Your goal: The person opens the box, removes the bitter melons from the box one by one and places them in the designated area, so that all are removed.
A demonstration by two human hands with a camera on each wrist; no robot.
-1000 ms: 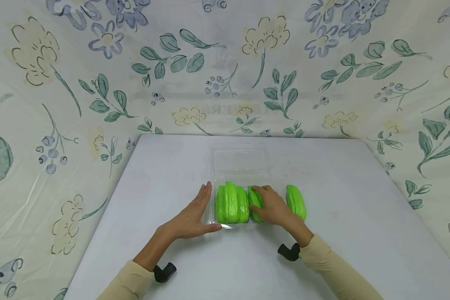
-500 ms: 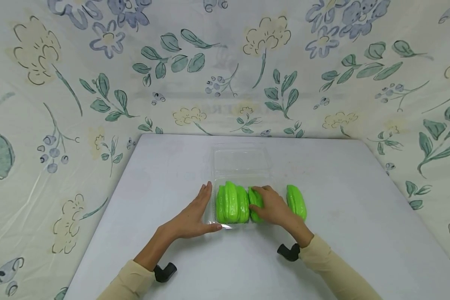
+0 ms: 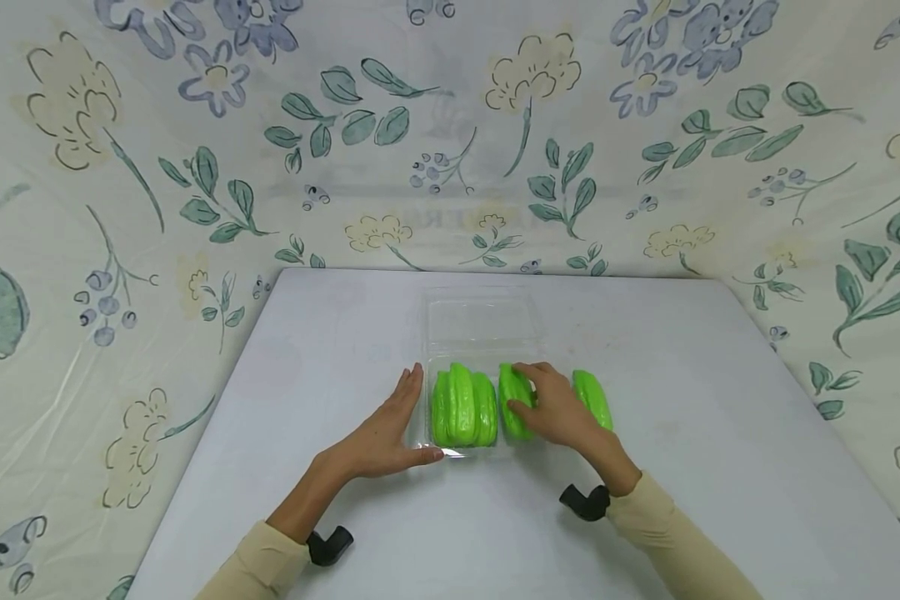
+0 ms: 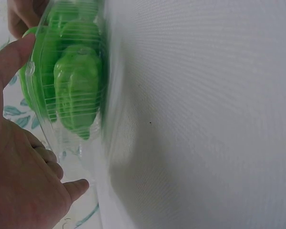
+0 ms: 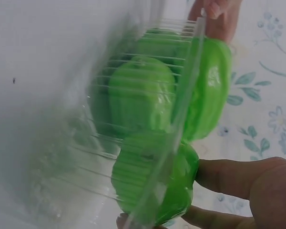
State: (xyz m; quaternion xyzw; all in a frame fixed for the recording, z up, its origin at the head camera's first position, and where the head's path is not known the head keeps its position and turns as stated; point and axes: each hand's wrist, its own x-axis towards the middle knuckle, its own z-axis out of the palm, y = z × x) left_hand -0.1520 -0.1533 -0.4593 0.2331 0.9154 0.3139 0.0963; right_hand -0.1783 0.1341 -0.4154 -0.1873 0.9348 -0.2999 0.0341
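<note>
Near the middle of the white worktop (image 3: 450, 533), a clear plastic container (image 3: 472, 452) stands with its lid (image 3: 482, 321) laid back on the far side. Several ridged, bright green fruits (image 3: 463, 406) fill its left part, at least one stacked on top of others. To their right, the person's right hand (image 3: 562, 408) pinches a held fruit (image 3: 512, 392) between thumb and fingers at the right end of the container; the right wrist view shows it partly through the clear wall. The left hand (image 3: 378, 433) is spread, fingers straight along the container's left side, thumb at the near left corner. Another green fruit (image 3: 591, 396) lies on the worktop farther right, partly hidden by the right hand and wrist. On the floral cloth (image 3: 450, 167) behind, pale lettering shows low in the middle, too faint to read in full.
</note>
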